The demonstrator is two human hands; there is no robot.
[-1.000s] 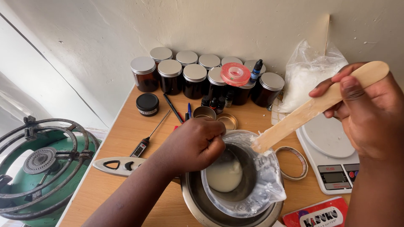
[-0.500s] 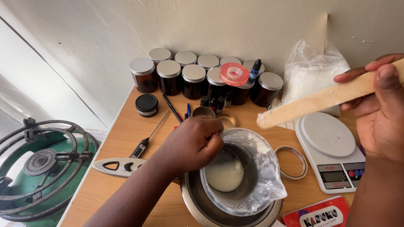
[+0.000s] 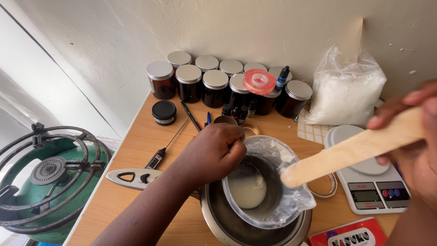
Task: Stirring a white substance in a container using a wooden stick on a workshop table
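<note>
The left hand (image 3: 214,152) grips the clear plastic jug's (image 3: 266,182) rim at nine o'clock, tilted in the steel pot (image 3: 218,218), while the right hand (image 3: 416,136) clasps a wooden paddle (image 3: 350,148) lifted clear at three o'clock, stirring paused; lowering it calls for care.

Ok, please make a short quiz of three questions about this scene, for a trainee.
1. True or false: the right hand holds a metal spoon.
2. What does the left hand grip? A) clear plastic jug B) probe thermometer C) a jar
3. Fill in: the jug sits inside a metal ____.

Key: 1 false, it holds a wooden spatula; 2 A; 3 bowl.
</note>
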